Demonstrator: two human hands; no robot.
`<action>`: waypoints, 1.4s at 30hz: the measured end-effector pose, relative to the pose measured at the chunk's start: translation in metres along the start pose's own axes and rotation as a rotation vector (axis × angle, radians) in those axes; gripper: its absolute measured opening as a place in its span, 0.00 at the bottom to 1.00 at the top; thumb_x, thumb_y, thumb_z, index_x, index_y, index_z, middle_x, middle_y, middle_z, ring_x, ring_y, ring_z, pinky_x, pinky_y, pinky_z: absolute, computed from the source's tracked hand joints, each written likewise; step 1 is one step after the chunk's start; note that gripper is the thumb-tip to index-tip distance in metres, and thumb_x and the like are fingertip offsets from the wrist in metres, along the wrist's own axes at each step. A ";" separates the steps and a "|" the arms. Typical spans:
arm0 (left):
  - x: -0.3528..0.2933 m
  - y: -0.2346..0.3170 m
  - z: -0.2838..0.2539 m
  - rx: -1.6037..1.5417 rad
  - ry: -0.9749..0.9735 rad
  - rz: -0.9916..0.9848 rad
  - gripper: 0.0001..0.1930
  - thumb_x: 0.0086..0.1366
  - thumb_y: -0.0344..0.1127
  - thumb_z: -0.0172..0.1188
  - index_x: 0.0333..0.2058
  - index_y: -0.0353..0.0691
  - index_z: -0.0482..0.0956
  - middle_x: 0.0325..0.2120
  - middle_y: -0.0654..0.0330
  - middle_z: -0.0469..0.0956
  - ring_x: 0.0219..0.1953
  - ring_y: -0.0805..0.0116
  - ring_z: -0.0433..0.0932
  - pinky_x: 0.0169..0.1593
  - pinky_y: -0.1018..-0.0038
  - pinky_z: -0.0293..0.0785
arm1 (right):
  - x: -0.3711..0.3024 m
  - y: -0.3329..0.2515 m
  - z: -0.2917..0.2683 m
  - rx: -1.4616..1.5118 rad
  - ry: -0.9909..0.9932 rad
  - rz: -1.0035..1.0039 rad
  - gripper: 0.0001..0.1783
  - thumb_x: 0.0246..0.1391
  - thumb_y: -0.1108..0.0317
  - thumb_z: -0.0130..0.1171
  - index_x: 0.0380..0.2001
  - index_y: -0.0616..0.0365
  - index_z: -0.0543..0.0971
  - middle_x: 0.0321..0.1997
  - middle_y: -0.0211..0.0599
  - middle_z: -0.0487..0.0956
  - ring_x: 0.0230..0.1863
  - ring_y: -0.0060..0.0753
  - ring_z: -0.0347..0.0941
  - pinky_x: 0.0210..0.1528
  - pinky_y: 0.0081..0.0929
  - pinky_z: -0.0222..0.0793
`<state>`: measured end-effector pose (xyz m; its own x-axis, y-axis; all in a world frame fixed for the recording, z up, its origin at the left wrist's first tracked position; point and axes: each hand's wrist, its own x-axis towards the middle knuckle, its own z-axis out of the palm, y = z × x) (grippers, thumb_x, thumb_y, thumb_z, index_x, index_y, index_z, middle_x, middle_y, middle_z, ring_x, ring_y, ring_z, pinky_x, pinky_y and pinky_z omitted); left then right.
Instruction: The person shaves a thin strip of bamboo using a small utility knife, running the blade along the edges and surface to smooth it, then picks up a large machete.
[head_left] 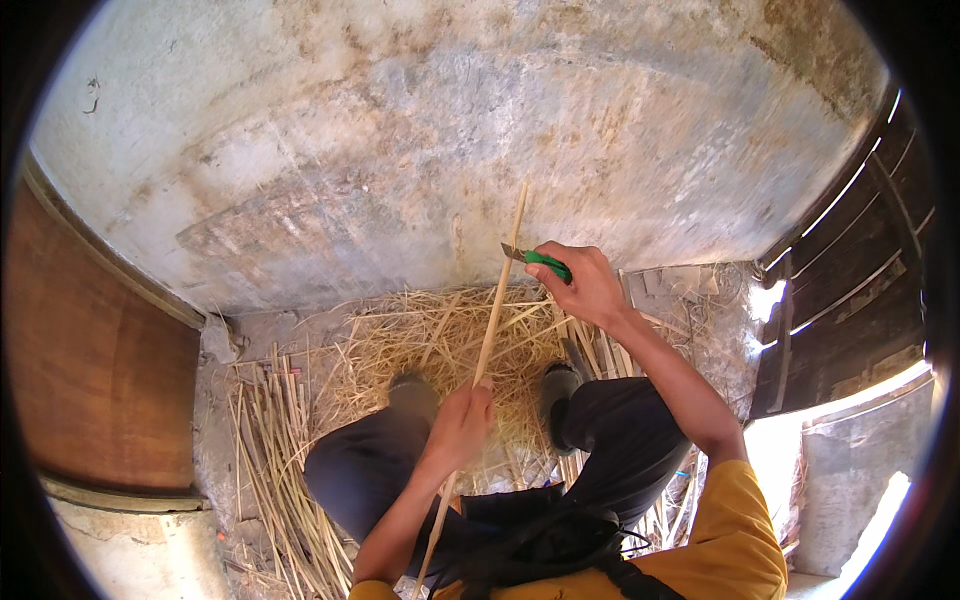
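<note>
My left hand [463,424] is closed around a long, thin bamboo strip [496,312], which slants from low beside my left forearm up toward the wall. Its upper end rises past my right hand. In my right hand [585,284] is a utility knife [547,264] with a green handle. The knife's blade [512,252] lies across the upper part of the strip, at or very close to its surface. My left hand is slightly blurred, and its fingertips are partly hidden.
Pale shavings [430,335] cover the floor between my feet and the stained wall [400,170]. A bundle of long strips [275,450] lies to my left, by a brown wooden panel [110,350]. Dark slatted boards [850,270] stand at the right.
</note>
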<state>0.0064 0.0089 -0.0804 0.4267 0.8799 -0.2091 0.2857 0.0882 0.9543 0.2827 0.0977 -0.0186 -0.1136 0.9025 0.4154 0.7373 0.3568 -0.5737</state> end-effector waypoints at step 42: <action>0.009 0.003 -0.006 0.621 0.186 0.031 0.25 0.79 0.52 0.54 0.53 0.30 0.71 0.23 0.40 0.80 0.28 0.37 0.82 0.31 0.49 0.73 | -0.004 0.036 -0.036 0.003 0.081 0.231 0.15 0.64 0.59 0.66 0.47 0.57 0.82 0.27 0.47 0.80 0.30 0.48 0.80 0.35 0.41 0.73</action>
<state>0.0066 0.0200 -0.0779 0.3027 0.9489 -0.0896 0.7426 -0.1759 0.6462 0.3337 0.0979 -0.0150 0.1116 0.9381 0.3279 0.7356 0.1439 -0.6619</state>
